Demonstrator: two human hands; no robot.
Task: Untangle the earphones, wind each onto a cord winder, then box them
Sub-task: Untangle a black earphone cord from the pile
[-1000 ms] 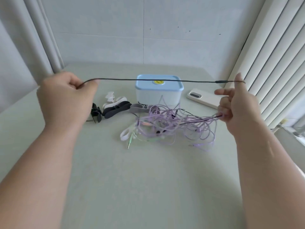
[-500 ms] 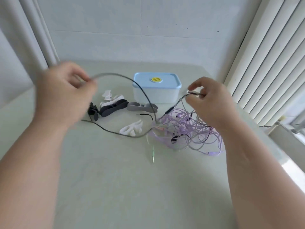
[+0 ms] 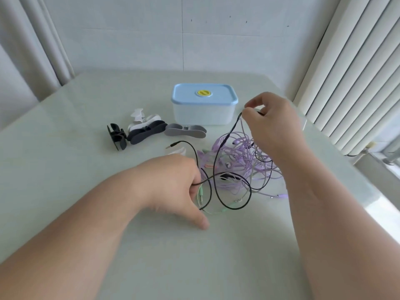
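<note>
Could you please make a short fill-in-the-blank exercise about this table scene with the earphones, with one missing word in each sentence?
1. The lid of the box is light ____.
2. The right hand pinches the ____ earphone cable above the tangle.
3. The left hand rests on the ____, and the same cable runs under its fingers.
4. Most of the tangled cables are ____ in colour.

Missing words: blue; black; table; purple
</note>
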